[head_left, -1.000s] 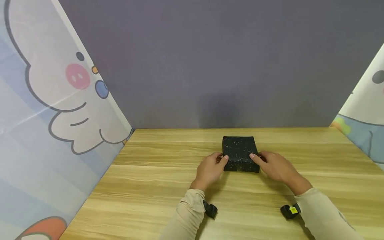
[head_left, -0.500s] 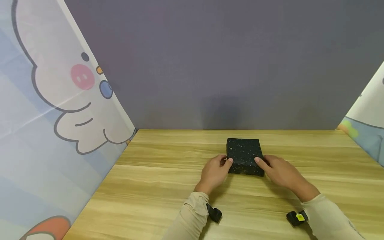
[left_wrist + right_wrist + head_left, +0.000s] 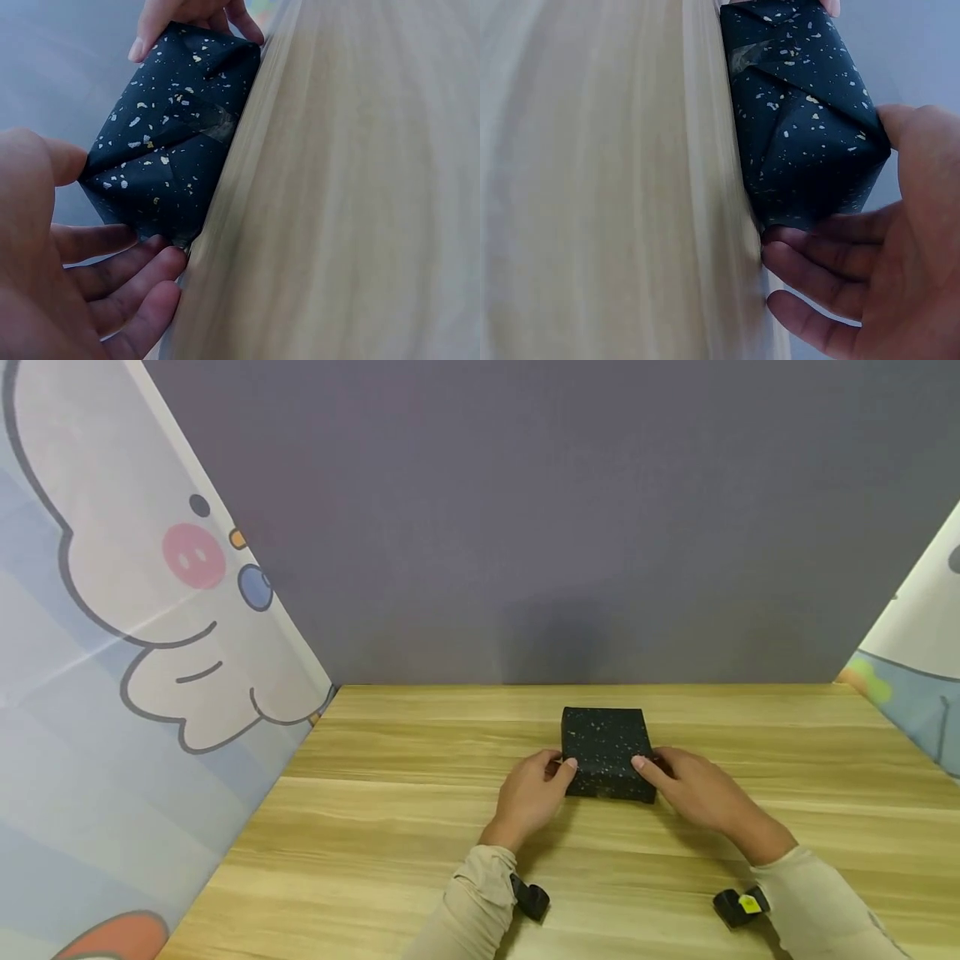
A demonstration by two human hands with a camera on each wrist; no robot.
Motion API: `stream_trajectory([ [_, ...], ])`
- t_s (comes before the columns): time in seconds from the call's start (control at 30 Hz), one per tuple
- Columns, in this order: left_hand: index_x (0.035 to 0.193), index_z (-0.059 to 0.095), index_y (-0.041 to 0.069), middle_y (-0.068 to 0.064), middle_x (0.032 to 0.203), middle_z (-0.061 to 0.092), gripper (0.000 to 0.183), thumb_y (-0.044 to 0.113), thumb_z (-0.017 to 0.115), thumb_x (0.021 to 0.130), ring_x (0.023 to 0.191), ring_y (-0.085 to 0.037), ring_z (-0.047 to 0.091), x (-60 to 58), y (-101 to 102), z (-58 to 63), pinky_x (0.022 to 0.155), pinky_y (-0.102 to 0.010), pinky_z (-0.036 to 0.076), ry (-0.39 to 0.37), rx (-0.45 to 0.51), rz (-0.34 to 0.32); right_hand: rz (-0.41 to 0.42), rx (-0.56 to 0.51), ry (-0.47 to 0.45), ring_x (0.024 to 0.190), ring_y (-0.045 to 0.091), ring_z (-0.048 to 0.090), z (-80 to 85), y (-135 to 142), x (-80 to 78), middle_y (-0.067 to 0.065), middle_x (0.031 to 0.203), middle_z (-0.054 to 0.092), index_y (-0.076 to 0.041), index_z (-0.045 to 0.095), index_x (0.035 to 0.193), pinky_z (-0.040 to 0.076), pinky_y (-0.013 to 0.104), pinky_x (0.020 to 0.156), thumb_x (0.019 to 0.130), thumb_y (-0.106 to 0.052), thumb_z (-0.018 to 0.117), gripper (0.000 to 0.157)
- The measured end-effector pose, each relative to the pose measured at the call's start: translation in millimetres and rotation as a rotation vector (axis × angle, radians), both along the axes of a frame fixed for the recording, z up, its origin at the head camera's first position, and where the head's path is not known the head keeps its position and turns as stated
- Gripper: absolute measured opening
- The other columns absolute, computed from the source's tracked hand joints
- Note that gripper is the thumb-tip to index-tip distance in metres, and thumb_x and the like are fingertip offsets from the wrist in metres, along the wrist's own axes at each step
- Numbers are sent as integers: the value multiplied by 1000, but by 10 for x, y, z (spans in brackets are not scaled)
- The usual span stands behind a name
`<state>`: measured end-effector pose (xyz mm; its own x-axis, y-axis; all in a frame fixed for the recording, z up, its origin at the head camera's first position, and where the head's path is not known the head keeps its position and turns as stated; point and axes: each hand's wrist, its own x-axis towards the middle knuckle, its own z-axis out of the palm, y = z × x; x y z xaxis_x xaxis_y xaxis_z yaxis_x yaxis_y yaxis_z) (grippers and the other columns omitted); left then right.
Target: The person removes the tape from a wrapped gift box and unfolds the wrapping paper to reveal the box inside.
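Observation:
A flat square box (image 3: 606,743), wrapped in black paper with white and gold flecks, sits on the wooden table between both hands. My left hand (image 3: 531,789) grips its left side, thumb on the near top corner and fingers along the side. On the opposite side my right hand (image 3: 697,785) holds it the same way. Both wrist views show the folded near end of the wrapping (image 3: 172,135), with a piece of clear tape (image 3: 751,56) on it. The fingertips (image 3: 784,255) reach down to the table beside the box's lower edge.
The light wood table (image 3: 360,843) extends around the box on all sides. A grey wall panel (image 3: 555,527) rises behind it. Cartoon-printed sheets (image 3: 112,710) hang at left and right. A black strap mount (image 3: 532,900) sits at each sleeved wrist.
The head view shifts slightly. Both hands keep their hold at the box's sides, and the box stays at about the same place on the table.

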<state>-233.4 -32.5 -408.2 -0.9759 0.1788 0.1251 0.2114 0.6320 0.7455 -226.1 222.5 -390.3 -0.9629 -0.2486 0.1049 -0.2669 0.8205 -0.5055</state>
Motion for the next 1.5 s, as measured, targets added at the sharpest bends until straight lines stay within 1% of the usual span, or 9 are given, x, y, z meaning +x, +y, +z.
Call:
stream_trajectory([
  [0.1,135,64,17,8,111,69,54,57,47,102,100,-10,64,32,-22,-11,84,-36,52,-13,2,9,-7,-16,-12,115,49,58,-22,-25,12,33,131,56,13,45,142,46,64,89,105,-55,38,78],
  [0.23,136,63,19,9,112,68,54,58,47,101,100,-10,64,68,-70,-14,84,-37,52,-27,9,38,11,-40,-12,116,48,58,-36,-67,-8,33,132,56,12,44,143,46,64,91,105,-56,39,78],
  [0.33,136,63,19,9,112,68,55,59,46,101,101,-10,63,86,-65,-18,85,-37,52,-28,22,24,13,-36,-10,115,49,58,-20,-50,3,33,131,56,12,44,142,46,64,91,106,-54,39,76],
  [0.57,130,67,20,8,115,68,54,61,49,99,104,-12,64,55,-50,-7,88,-38,52,-49,89,22,37,-17,11,117,50,56,26,-16,-9,34,132,55,14,45,141,44,65,93,107,-52,39,74],
  [0.8,137,62,19,6,122,66,61,64,51,97,112,-14,62,34,-60,-15,94,-41,50,-121,144,44,58,-19,9,115,48,58,10,-4,-41,34,130,57,14,46,140,46,63,91,107,-50,39,72],
  [1.0,137,62,16,3,122,66,62,62,52,97,112,-15,61,5,-94,-30,94,-40,50,-108,194,3,63,-22,-3,117,49,57,50,6,-60,34,133,55,13,44,142,45,64,92,107,-50,39,73],
  [1.13,135,63,16,4,121,66,61,62,53,97,112,-15,62,15,-107,-70,92,-39,51,-122,213,-21,66,-26,-10,116,49,57,53,20,-33,33,132,56,13,45,141,46,64,91,107,-50,40,71],
  [1.37,138,61,17,4,122,66,62,63,53,97,113,-15,61,76,-108,-99,94,-40,50,-149,223,5,77,-34,-10,118,49,56,19,13,-11,34,133,55,13,45,142,45,64,92,107,-49,41,72],
  [1.5,140,60,15,1,125,66,63,61,52,98,115,-17,61,83,-104,-67,96,-41,50,-127,209,13,74,-32,-17,120,50,54,19,-5,-38,35,136,51,14,42,144,43,65,94,107,-51,40,74],
])
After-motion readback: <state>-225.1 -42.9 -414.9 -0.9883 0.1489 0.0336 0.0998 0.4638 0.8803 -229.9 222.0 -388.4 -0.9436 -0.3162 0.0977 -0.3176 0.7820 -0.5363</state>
